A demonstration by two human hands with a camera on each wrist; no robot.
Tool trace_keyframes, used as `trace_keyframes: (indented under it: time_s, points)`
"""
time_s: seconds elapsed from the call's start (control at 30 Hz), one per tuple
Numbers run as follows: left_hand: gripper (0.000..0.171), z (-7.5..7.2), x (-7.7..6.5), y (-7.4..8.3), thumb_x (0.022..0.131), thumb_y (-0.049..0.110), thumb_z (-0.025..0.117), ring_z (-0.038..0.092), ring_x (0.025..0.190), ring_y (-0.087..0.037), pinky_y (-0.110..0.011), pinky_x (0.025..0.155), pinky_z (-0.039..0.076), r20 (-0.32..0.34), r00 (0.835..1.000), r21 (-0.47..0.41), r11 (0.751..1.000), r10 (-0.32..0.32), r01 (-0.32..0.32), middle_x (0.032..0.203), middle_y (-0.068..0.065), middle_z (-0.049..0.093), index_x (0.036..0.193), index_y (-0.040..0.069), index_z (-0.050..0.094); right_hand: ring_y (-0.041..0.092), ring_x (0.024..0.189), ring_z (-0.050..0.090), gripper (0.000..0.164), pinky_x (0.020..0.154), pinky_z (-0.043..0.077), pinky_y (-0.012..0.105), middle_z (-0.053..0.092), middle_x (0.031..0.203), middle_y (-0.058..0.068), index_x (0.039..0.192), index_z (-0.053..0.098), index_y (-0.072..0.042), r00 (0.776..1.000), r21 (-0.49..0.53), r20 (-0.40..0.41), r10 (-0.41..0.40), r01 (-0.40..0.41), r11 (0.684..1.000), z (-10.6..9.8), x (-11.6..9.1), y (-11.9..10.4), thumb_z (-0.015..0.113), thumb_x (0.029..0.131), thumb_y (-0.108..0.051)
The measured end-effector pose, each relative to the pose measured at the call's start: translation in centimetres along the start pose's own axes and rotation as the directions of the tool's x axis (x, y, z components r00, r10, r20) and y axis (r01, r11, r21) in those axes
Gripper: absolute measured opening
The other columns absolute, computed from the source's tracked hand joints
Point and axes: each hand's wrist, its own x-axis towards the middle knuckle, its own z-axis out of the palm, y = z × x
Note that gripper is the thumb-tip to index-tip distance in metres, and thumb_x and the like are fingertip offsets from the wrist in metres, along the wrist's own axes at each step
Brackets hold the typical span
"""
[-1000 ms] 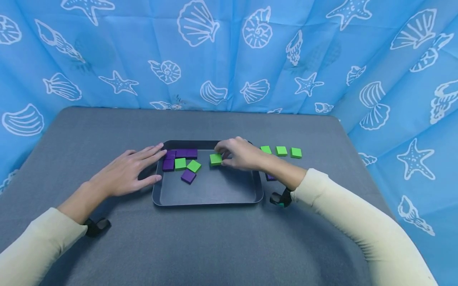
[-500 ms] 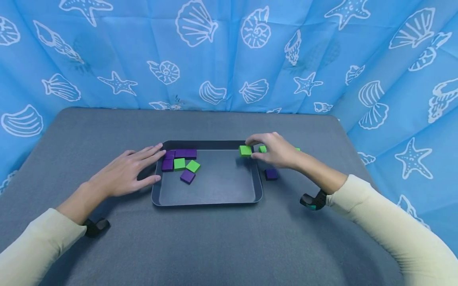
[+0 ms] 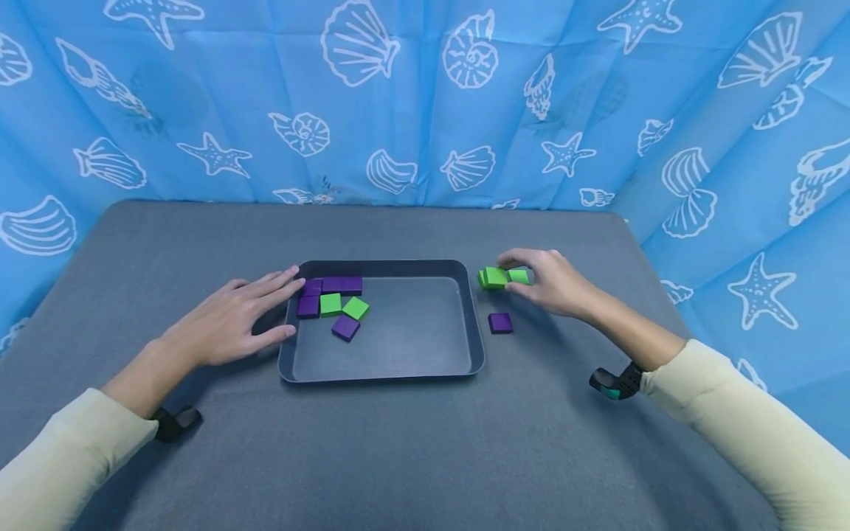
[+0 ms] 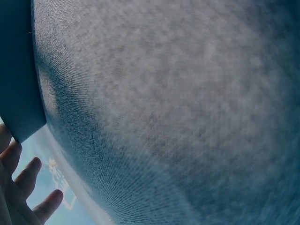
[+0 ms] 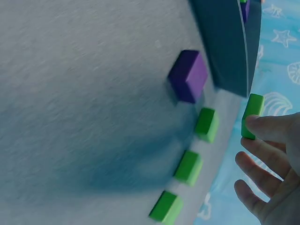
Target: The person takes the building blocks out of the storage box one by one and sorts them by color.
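In the head view my right hand (image 3: 554, 284) pinches a green square tile (image 3: 494, 277) between thumb and fingers, just right of the tray. The right wrist view shows this green tile (image 5: 253, 108) held off the table, with the other fingers spread. Below it, three green tiles (image 5: 188, 167) lie in a row, partly hidden in the head view. A purple tile (image 3: 501, 323) sits in front of them. My left hand (image 3: 229, 321) has its fingers extended at the left rim of the dark tray (image 3: 405, 335), pinching nothing.
Inside the tray, purple tiles (image 3: 341, 285) fill the back left corner. Two green tiles (image 3: 356, 308) and a loose purple tile (image 3: 346, 328) lie beside them. A blue shell-patterned curtain (image 3: 425, 96) hangs behind the grey table (image 3: 398, 457).
My right hand has lifted the green tile out of the tray and carried it rightward past the rim, over the green row. The left hand stays at the rim.
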Motion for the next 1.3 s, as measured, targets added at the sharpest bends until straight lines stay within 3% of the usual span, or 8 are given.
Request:
trace_keyframes:
  time_s: [0.33,0.7,0.9,1.3]
  points:
    - [0.077,0.2,0.0,-0.1,0.097,0.058,0.050,0.036,0.143,-0.037,-0.068,0.106,0.030,-0.008,1.000,-0.003,1.000,0.011,-0.011,0.164,-0.011,0.023,0.157,0.014,0.031,0.041,0.114,0.062,0.038,0.098,0.046,0.056,0.066,0.121,0.024,0.126,0.061,0.006,0.998,-0.027,-0.019,0.066,-0.066,0.997,-0.4,-2.8,3.3,0.071,0.089,0.000]
    - [0.077,0.0,0.0,-0.1,0.097,0.058,0.050,0.036,0.143,-0.037,-0.068,0.107,0.030,-0.002,1.000,-0.006,1.000,0.006,-0.006,0.164,-0.011,0.023,0.158,0.015,0.030,0.046,0.112,0.059,0.036,0.093,0.045,0.063,0.065,0.119,0.028,0.125,0.060,0.006,0.984,-0.029,-0.103,0.146,-0.150,0.988,-1.3,-5.4,6.7,0.068,0.091,0.002]
    - [0.077,0.1,0.0,-0.1,0.097,0.059,0.049,0.037,0.142,-0.038,-0.068,0.107,0.030,-0.003,1.000,0.004,1.000,0.002,-0.002,0.164,-0.011,0.023,0.158,0.014,0.030,0.048,0.112,0.058,0.036,0.091,0.045,0.063,0.065,0.119,0.029,0.126,0.059,0.007,0.977,-0.020,-0.140,0.159,-0.164,0.986,-1.7,-6.2,8.0,0.067,0.090,0.004]
    - [0.077,0.1,-0.1,-0.3,0.098,0.058,0.050,0.037,0.142,-0.037,-0.068,0.106,0.031,-0.021,1.000,-0.010,1.000,0.021,-0.022,0.164,-0.011,0.023,0.158,0.015,0.030,0.050,0.113,0.057,0.037,0.095,0.040,0.067,0.062,0.121,0.032,0.127,0.058,0.009,0.964,-0.038,-0.101,0.247,-0.252,0.967,-1.5,-6.4,9.5,0.065,0.090,0.004]
